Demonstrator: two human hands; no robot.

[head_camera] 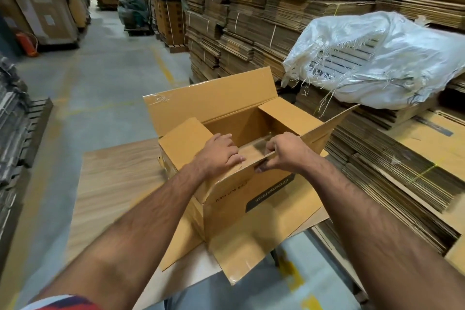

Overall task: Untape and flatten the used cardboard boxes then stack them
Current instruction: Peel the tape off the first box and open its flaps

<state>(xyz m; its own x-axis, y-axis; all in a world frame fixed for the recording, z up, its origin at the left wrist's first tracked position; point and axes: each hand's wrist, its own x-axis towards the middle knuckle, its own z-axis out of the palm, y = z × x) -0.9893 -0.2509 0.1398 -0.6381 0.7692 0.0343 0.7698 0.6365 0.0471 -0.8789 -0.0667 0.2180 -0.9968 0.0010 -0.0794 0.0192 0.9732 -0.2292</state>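
Note:
An open yellow-brown cardboard box [226, 113] stands on a wooden table [113, 178] in front of me, its top flaps raised and its inside bare. Clear tape remnants cling to the far flap's left corner. My left hand [221, 153] lies across the near-left flap, fingers curled over its edge into the box. My right hand [281, 153] pinches the top edge of the near wall, thumb outside and fingers inside. The near wall carries a dark printed label, upside down to me.
Flattened cartons [402, 176] lie stacked low on the right. A torn white woven sack [392, 58] rests on tied bundles of flat cardboard [251, 20] behind the box. A grey floor aisle [100, 70] runs away at left between more stacks.

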